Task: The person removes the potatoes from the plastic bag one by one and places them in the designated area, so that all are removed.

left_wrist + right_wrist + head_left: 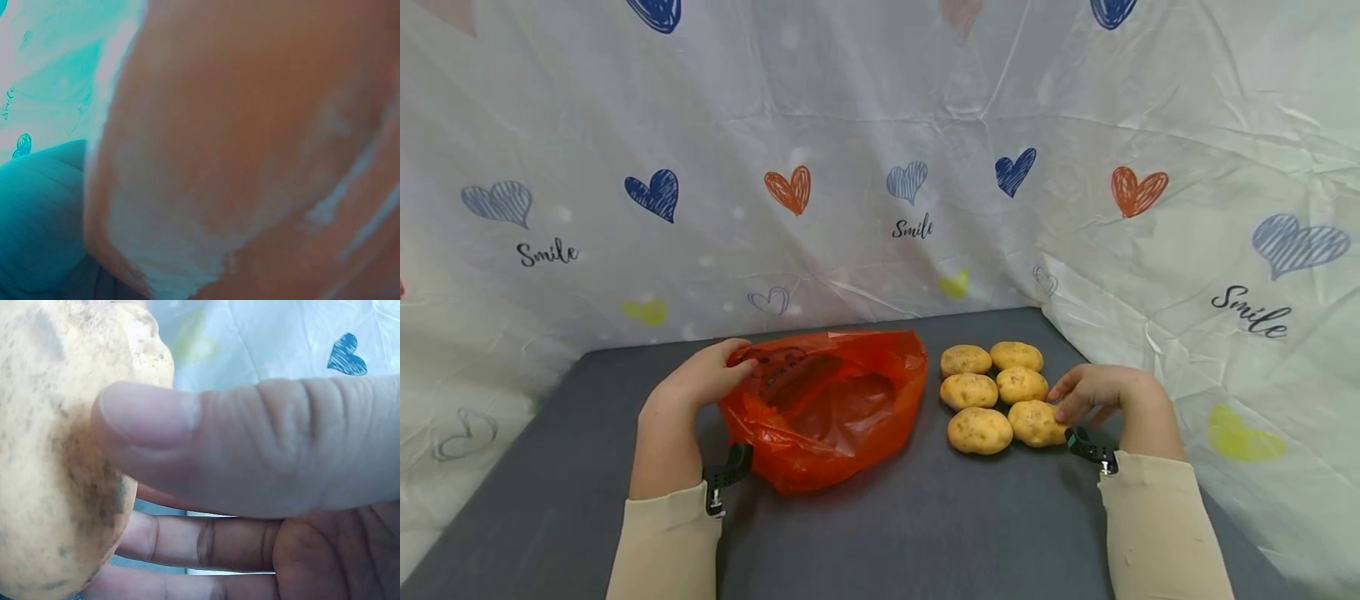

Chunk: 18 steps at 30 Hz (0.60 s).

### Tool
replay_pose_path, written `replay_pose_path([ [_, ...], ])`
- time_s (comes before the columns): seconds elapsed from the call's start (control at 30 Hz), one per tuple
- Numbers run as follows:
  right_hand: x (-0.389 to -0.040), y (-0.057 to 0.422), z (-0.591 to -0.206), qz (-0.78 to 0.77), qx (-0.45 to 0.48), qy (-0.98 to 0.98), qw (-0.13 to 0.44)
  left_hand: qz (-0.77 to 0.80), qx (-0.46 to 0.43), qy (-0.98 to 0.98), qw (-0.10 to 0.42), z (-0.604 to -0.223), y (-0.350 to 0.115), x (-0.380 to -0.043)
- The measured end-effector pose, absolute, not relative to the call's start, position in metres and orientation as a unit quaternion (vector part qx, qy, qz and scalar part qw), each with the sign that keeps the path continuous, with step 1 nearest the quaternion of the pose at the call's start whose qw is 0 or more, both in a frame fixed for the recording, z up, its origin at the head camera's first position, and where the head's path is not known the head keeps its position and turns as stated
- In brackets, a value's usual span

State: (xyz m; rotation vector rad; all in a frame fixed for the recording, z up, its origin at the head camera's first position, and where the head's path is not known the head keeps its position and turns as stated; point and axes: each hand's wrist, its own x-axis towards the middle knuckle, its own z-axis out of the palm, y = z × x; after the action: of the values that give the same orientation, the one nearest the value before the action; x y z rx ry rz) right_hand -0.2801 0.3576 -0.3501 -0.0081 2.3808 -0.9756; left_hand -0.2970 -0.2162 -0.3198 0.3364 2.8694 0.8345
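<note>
A red plastic bag (820, 462) stands on the dark table with its mouth open. At its left rim, my left hand (703, 379) holds the edge between thumb and fingers. The left wrist view is blurred and oddly tinted, mostly filled by the bag's side (206, 144). Several potatoes lie in two columns right of the bag. My right hand (1101, 393) grips the front right potato (1033, 423) at its right end. In the right wrist view, the thumb presses on that potato (56, 469), and the other fingertips go partly out of sight behind it.
The front left potato (980, 431) lies beside the gripped one, and the other potatoes sit behind them. A white sheet (850, 275) printed with hearts hangs behind the dark grey table (910, 533) and along its right side. Both wrists wear black straps.
</note>
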Motion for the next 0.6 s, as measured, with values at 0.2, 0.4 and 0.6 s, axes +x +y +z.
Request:
replay_pose_path([
  [0.2,-0.278,0.355,-0.343,-0.326,-0.026,0.914,0.241,0.277,0.103,0.953,0.06,-0.325,-0.212,-0.291],
  [0.4,-0.254,0.309,-0.317,-0.294,-0.087,0.951,0.047,0.27,0.112,0.955,0.043,-0.322,-0.207,-0.292],
  [0.6,-0.261,0.224,-0.318,-0.33,-0.114,0.933,-0.083,0.286,0.141,0.947,-0.028,-0.328,-0.184,-0.299],
])
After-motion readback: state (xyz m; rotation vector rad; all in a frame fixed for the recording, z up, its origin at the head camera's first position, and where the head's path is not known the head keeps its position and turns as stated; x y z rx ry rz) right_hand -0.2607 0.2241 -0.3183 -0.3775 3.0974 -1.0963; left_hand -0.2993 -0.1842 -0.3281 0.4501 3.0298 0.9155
